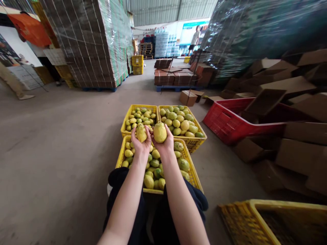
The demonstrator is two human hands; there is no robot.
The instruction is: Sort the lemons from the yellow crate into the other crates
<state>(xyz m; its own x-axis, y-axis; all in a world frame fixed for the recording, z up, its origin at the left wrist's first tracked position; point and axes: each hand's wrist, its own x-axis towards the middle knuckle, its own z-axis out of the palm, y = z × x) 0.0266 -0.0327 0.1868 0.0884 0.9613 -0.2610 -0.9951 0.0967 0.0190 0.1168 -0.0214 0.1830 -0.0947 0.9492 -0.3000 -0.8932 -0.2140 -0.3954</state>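
My left hand (142, 144) is closed around a small, bumpy yellow lemon (141, 132). Beside it, my right hand (165, 144) grips a larger, rounder yellow lemon (160, 132). Both are held up side by side over the near yellow crate (195, 173), which holds mixed yellow and green lemons partly hidden by my forearms. Just beyond stand two more yellow crates: the left one (123, 124) contains smaller fruit, the right one (196, 144) larger fruit.
A red crate (224, 126) with cardboard in it stands at right among loose boxes (301, 139). Another yellow crate (255, 217) is at lower right. Flattened cartons (166, 78) lie on a blue pallet ahead. Tall wrapped stacks (81, 44) flank the floor; a person (195, 37) stands far back.
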